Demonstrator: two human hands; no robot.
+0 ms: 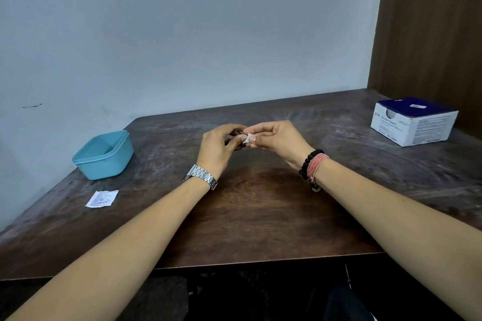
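My right hand (276, 138) pinches a white alcohol swab (248, 137) above the table (260, 203), and my left hand (217, 147) has its fingers curled round a small dark object (236, 133) touching it. The risk, I'd say: both are held only at the fingertips, so hard rubbing could flick either one loose.

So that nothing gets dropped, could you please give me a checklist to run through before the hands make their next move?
1. White pad pinched by right hand: ok.
2. Small dark item gripped by left hand: ok.
3. Pad touching the item: cannot tell.
4. Blue tub lidless, ready: ok.
5. Wrapper cleared away: not ok, lies near the tub.
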